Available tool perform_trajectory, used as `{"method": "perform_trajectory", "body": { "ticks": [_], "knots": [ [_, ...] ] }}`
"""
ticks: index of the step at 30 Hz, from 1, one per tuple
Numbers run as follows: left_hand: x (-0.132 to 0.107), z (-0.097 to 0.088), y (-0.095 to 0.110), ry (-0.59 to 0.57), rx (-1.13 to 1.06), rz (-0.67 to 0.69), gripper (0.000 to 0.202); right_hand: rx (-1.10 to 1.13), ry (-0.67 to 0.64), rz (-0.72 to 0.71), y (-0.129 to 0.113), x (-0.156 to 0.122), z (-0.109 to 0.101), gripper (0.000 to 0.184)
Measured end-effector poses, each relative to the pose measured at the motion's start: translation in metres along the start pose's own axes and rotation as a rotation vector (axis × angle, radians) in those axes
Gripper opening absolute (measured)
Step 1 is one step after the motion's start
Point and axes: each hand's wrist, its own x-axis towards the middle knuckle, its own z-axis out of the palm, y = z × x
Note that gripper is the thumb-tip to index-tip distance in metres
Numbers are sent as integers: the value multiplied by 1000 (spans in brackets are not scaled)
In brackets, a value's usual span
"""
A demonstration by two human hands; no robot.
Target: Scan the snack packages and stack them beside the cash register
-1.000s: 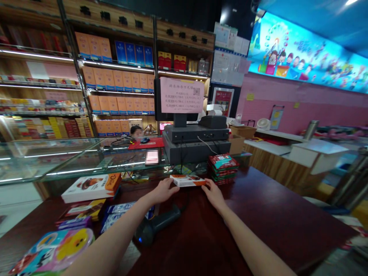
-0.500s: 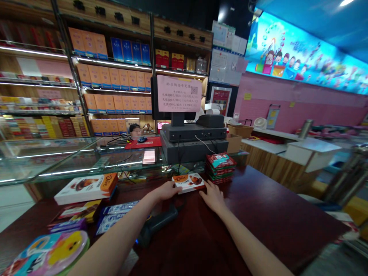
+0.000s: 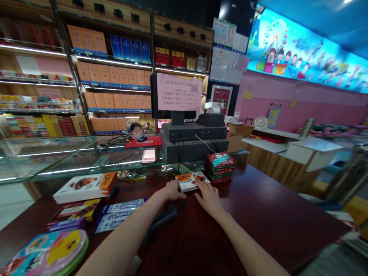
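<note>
Chocolate box [image 3: 192, 181] lies flat on the dark red counter [image 3: 267, 218], between the two hands. It looks thin, stiff and light, and its slick wrap may slide, so its two long edges look like the best place to hold it. Left hand [image 3: 171, 191] lies open and flat at the box's left corner. Right hand [image 3: 208, 198] is open too, with its fingers [image 3: 201, 186] on the box's right end. Neither hand curls under it, so the grip is wide and loose, and the box sits on the counter. Just beside it stands a stack of red and green packs [image 3: 220, 167]. Farther back, a cardboard box [image 3: 234, 142] stands by the till [image 3: 193, 142], with a tan basket [image 3: 240, 129] behind it. What is inside them cannot be seen.
</note>
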Motion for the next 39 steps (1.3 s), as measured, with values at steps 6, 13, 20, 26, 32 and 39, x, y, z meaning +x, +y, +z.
{"method": "perform_trajectory", "body": {
  "ticks": [6,13,20,26,32,39],
  "knots": [
    [-9,5,28,61,208,-91,109,-26,17,-10,0,-2,2,55],
    [-11,9,38,55,309,-158,106,-70,41,5,8,-3,5,52],
    [-13,6,37,13,331,-169,102,-82,24,28,13,-1,6,53],
    [-14,7,44,30,357,-114,87,-93,13,48,15,1,7,54],
    [-11,7,51,34,362,-109,86,-92,4,56,16,2,6,55],
    [-8,7,52,18,332,-111,99,-86,4,74,17,3,5,55]
  ]
}}
